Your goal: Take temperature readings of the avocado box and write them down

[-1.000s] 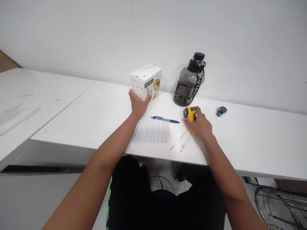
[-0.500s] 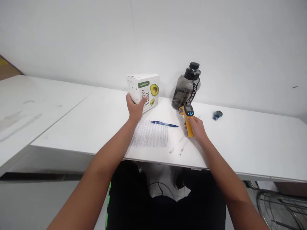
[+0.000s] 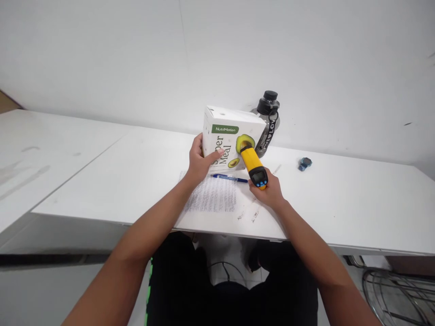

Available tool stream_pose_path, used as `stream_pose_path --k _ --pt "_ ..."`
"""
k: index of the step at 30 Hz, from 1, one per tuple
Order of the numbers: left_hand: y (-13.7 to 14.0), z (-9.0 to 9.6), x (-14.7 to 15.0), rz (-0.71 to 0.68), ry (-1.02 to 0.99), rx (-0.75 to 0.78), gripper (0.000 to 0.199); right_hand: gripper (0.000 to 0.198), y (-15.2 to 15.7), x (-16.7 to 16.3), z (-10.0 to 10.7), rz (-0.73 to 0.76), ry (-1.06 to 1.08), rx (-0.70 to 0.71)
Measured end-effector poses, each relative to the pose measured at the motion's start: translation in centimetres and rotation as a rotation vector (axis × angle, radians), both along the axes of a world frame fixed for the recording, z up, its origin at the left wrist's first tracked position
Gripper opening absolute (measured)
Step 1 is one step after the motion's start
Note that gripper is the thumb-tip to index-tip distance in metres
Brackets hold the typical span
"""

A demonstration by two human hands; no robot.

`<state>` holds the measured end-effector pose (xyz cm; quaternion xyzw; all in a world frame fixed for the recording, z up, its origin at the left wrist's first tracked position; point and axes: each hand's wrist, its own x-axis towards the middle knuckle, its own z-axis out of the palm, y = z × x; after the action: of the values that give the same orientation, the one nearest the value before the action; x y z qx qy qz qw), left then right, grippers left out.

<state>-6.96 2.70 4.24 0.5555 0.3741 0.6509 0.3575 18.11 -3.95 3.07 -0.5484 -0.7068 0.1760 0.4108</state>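
My left hand [image 3: 201, 162] grips the left end of a white meal box [image 3: 224, 142] printed with avocados, thumb across its front. The box is upright, and I cannot tell whether it touches the table. My right hand [image 3: 270, 190] is closed round the handle of a yellow and black infrared thermometer [image 3: 253, 165]. Its nose points at the large avocado on the box front, close to it or touching. A blue pen [image 3: 229, 178] lies below the box on a sheet of paper [image 3: 212, 197] covered in dense writing.
Behind the box's right side a dark water bottle [image 3: 268, 106] with a strap stands by the wall, partly hidden. A small blue watch-like item [image 3: 305, 164] lies on the white table [image 3: 346, 199] to the right. The table's front edge runs above my lap.
My left hand has brought the box rightward and nearer, so it now covers part of the bottle. My right hand has turned the thermometer from upright toward the box front.
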Motion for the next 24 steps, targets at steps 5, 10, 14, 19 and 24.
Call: stream_pose_path --k 5,10,14,19,24 --pt "0.04 -0.68 0.32 -0.018 -0.036 0.062 0.077 0.035 0.23 -0.05 0.09 0.045 0.046 0.046" --pt "0.32 -1.05 0.18 -0.042 -0.034 0.116 0.076 0.029 0.17 -0.42 0.13 0.062 0.129 0.116" --pt "0.08 -0.86 0.29 -0.036 -0.011 0.143 0.077 0.027 -0.12 -0.63 0.16 0.057 0.148 0.125" --pt "-0.10 -0.86 0.21 -0.035 0.029 0.158 0.075 0.027 -0.30 -0.68 0.25 0.052 0.132 0.125" --pt "-0.05 -1.00 0.06 -0.043 0.046 0.160 0.075 0.030 -0.19 -0.40 0.22 0.057 0.072 0.150"
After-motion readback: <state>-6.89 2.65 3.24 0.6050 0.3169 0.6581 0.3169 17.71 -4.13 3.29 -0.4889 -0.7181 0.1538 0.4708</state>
